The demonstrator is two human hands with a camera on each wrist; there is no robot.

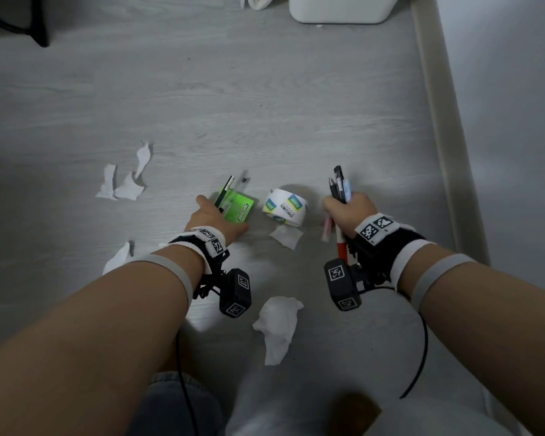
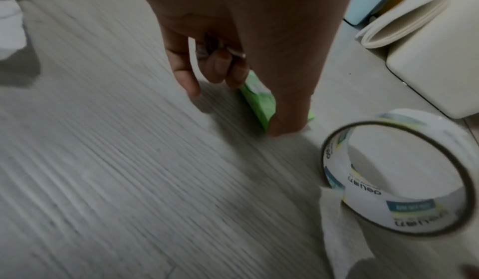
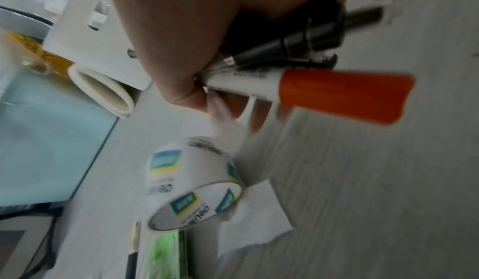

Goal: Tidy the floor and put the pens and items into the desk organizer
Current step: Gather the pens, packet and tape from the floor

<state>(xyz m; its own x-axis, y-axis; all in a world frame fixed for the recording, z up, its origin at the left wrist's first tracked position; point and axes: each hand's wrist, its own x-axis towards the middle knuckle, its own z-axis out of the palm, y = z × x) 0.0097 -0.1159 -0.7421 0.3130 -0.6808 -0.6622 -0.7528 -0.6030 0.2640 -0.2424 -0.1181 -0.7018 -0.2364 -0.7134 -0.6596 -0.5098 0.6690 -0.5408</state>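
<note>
My left hand [image 1: 211,212] reaches down to a green packet [image 1: 239,208] on the grey floor. Its curled fingers [image 2: 217,68] hold two thin pens [image 1: 230,188], which stick out over the packet. Its thumb presses the packet's edge [image 2: 258,101]. A white tape roll [image 1: 284,206] with blue and yellow labels stands on its edge between my hands, and nothing touches it [image 2: 396,177]. My right hand [image 1: 343,210] grips a bundle of several pens [image 1: 339,187] upright. Among them are black pens and a white marker with an orange-red cap [image 3: 344,97].
Torn white paper scraps lie around: left of the packet [image 1: 125,184], under the tape roll [image 1: 286,236], and a crumpled piece near my knees [image 1: 279,325]. A white container [image 1: 343,7] stands at the far wall. A skirting board [image 1: 438,121] runs along the right.
</note>
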